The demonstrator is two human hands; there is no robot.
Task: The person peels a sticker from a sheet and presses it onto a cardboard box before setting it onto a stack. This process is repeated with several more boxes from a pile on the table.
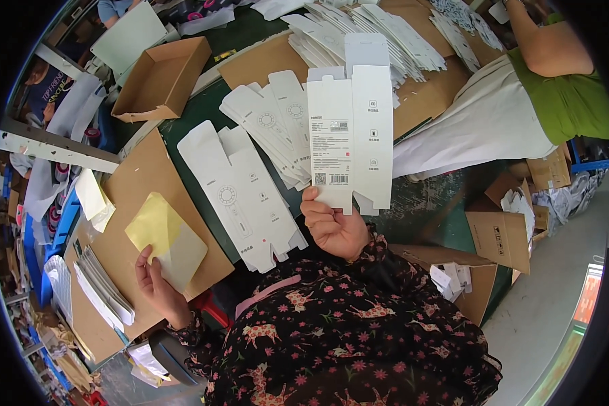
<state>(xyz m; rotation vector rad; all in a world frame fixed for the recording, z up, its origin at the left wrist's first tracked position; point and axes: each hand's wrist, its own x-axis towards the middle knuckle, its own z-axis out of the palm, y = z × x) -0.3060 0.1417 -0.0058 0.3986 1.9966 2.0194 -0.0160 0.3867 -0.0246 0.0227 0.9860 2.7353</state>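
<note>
The right hand (338, 227), fingers curled, is gripping a carton (371, 145) by its lower edge, raised over the green table (203, 107). The left hand (159, 287), partly closed, is pinching a yellow-and-white sheet (172, 233) above cardboard (145, 162). 1 flat box (240, 203) is lying between them, beside a pile (254, 118).

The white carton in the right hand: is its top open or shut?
Open: the white carton's tall top flap stands straight up, not tucked in.
</note>
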